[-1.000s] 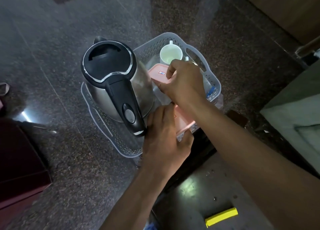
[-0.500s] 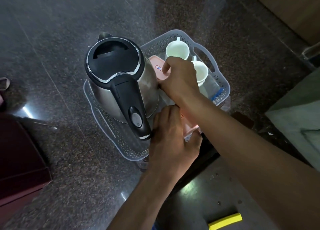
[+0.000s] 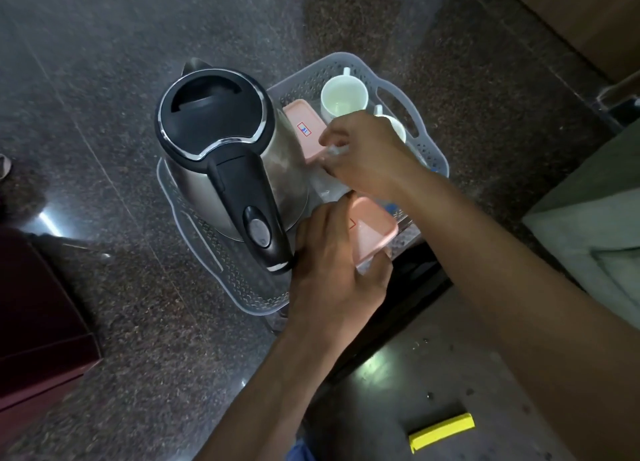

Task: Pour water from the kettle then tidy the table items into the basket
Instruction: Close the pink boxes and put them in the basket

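Both hands worked inside the basket [image 3: 429,141]. Left hand [image 3: 332,270] gripped the near pink-lidded box [image 3: 374,232], thumb curled under its edge. Right hand [image 3: 367,152] pinched something small and pale over the far pink-lidded box [image 3: 301,124]. Left of both hands stood the kettle [image 3: 221,155]; beyond the right hand, two white cups [image 3: 343,98].

**Dim, Uneven Light With Scattered Glare**

Dark overall, corners falling toward black. Bright specular glare on the polished floor [image 3: 52,222] at left of frame, softer sheen at lower centre. Thin highlights along the kettle [image 3: 221,155] rim and handle. Brightest patches on the white cups [image 3: 343,97] and the left hand [image 3: 332,270]. Wide-angle bending toward the edges. Slight softness and grain throughout; forearm at lower right blurred.
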`<state>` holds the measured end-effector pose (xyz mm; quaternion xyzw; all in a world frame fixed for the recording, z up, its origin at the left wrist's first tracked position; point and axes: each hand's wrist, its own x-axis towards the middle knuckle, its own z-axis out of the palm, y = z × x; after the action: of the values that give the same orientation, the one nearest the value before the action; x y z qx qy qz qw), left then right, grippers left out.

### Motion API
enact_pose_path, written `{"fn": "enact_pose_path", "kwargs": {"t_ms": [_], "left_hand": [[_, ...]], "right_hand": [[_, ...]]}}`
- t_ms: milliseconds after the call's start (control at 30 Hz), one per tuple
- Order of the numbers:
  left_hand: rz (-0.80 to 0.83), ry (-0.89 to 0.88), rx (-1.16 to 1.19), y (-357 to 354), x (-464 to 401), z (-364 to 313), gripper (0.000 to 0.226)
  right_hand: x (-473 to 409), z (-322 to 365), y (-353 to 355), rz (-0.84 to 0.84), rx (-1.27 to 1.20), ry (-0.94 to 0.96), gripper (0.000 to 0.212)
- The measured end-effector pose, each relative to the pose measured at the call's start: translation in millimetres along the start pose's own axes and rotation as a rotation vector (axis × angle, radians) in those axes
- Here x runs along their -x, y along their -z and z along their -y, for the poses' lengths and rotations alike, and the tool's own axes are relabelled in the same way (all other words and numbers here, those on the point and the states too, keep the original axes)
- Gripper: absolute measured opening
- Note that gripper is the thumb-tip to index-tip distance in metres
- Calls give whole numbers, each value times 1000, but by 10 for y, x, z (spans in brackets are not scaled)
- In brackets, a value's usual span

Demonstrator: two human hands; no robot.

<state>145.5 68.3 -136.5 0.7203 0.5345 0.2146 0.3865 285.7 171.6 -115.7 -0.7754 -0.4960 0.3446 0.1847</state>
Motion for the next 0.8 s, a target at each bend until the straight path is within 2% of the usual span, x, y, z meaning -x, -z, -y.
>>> {"fn": "enact_pose_path", "kwargs": {"t_ms": [100,233,333,400,633,800], "left_hand": [[-32,-22,51,-7,-25,15,77],[-60,-27,79,-28,-39,7,78],[-47,1,99,-26,-53,5,84],[-36,7,121,-21,-56,-1,89],[-21,-20,128,2,-11,-18,89],[14,32,115,0,59,15,95]], "right_hand": [[158,-181,211,27,-19,91,27],[477,-455,441,173,-258,125,44],[692,-616,537,336,-321,184,59],[781,-689,524,383,-332,212,60],[969,-779,430,232,-368,258,45],[967,-807,544,75,-363,186,40]]}}
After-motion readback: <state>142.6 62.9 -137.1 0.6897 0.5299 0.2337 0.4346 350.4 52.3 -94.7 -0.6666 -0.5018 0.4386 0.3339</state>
